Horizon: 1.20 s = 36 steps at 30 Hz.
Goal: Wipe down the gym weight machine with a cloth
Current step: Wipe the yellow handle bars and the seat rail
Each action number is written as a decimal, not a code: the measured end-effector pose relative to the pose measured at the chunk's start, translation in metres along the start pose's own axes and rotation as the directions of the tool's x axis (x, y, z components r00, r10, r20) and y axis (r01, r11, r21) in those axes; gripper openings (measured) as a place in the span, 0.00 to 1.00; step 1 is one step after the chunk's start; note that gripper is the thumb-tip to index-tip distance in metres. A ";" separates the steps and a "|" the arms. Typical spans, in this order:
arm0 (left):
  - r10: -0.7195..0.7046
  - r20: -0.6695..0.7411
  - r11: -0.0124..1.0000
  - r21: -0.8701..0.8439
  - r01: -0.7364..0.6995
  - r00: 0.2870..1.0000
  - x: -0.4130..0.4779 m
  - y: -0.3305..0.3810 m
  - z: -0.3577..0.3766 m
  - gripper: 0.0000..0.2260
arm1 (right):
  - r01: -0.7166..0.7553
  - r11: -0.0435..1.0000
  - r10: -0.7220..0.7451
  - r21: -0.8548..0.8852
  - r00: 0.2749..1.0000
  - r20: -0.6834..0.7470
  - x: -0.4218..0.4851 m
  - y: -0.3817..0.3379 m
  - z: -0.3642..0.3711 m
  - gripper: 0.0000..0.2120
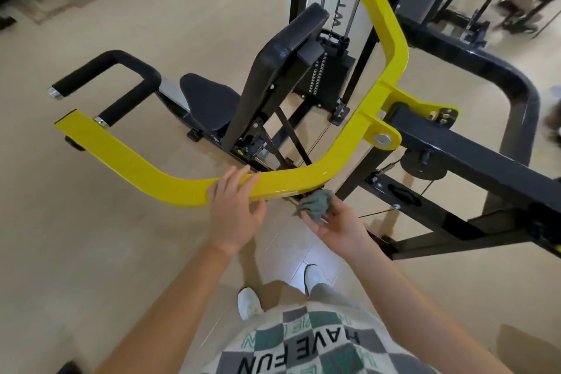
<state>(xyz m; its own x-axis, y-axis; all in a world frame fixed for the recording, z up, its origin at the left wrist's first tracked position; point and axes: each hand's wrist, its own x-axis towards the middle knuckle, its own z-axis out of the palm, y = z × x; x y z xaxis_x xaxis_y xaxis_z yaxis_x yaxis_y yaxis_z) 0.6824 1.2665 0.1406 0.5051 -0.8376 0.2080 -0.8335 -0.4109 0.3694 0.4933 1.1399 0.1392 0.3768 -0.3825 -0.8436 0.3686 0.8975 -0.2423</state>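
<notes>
The weight machine has a bent yellow bar (pixel 145 165) that runs across the middle of the view, with a black seat (pixel 209 103) and backrest (pixel 282 64) behind it. My left hand (pixel 235 209) rests on the near edge of the yellow bar, fingers straight over its top. Just below the bar, my right hand (pixel 332 223) holds a crumpled grey-green cloth (pixel 314 205) in its fingers, palm up. The cloth hangs close under the bar; I cannot tell if it touches it.
Black foam handles (pixel 118 70) stick out at the left end of the yellow bar. A black frame beam (pixel 473 149) and curved tube (pixel 513 82) extend to the right. The weight stack (pixel 331 76) stands behind the backrest. My white shoes (pixel 249 302) stand on the beige floor.
</notes>
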 end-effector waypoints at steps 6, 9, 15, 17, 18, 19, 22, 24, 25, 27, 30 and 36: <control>-0.083 -0.062 0.996 0.022 0.085 0.995 0.010 0.023 0.018 0.16 | -0.118 0.993 0.115 0.008 0.978 0.177 0.000 0.006 0.011 0.23; -0.133 -0.104 0.990 0.022 0.136 0.986 0.009 0.028 0.024 0.14 | -0.178 0.984 0.170 0.018 0.964 0.203 0.012 -0.003 -0.002 0.24; -0.189 -0.164 0.977 0.067 0.202 0.968 0.008 0.036 0.036 0.16 | -0.112 0.993 0.115 -0.025 0.978 0.176 0.031 -0.055 -0.018 0.23; -0.191 -0.176 0.975 0.077 0.207 0.966 0.007 0.037 0.036 0.16 | -0.059 0.998 0.060 -0.014 0.983 0.173 0.036 -0.076 -0.020 0.23; -0.189 -0.179 0.975 0.080 0.206 0.965 0.007 0.039 0.036 0.16 | -0.035 0.999 0.036 -0.006 0.981 0.190 0.039 -0.086 -0.021 0.23; -0.194 -0.180 0.974 0.082 0.211 0.964 0.007 0.041 0.036 0.17 | -0.027 1.000 0.025 0.004 0.977 0.210 0.041 -0.095 -0.021 0.23; -0.257 -0.173 0.956 0.101 0.276 0.951 0.007 0.051 0.038 0.19 | -0.072 0.997 0.071 -0.004 0.962 0.264 0.044 -0.105 -0.017 0.24; -0.307 -0.173 0.938 0.113 0.329 0.936 0.007 0.061 0.040 0.21 | -0.121 0.992 0.125 -0.032 0.949 0.290 0.042 -0.097 -0.012 0.26; -0.311 -0.173 0.935 0.121 0.333 0.935 0.008 0.066 0.042 0.21 | -0.143 0.989 0.151 -0.047 0.944 0.294 0.040 -0.091 -0.011 0.27; -0.262 -0.160 0.947 0.147 0.285 0.952 0.011 0.078 0.048 0.21 | -0.177 0.979 0.200 -0.100 0.927 0.318 0.038 -0.077 -0.010 0.30; -0.223 -0.124 0.960 0.145 0.240 0.967 0.015 0.094 0.058 0.21 | -0.218 0.958 0.273 -0.186 0.892 0.361 0.038 -0.061 -0.011 0.33; -0.239 -0.174 0.951 0.157 0.266 0.955 0.012 0.098 0.064 0.18 | -0.245 0.963 0.270 -0.115 0.904 0.331 0.053 -0.097 -0.023 0.33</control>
<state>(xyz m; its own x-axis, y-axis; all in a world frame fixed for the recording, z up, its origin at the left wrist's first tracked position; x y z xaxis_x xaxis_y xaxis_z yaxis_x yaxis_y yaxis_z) 0.5925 1.1925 0.1211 0.7205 -0.6396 0.2681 -0.6934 -0.6701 0.2648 0.4581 1.0378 0.1071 0.7218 -0.1765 -0.6692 0.1645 0.9830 -0.0818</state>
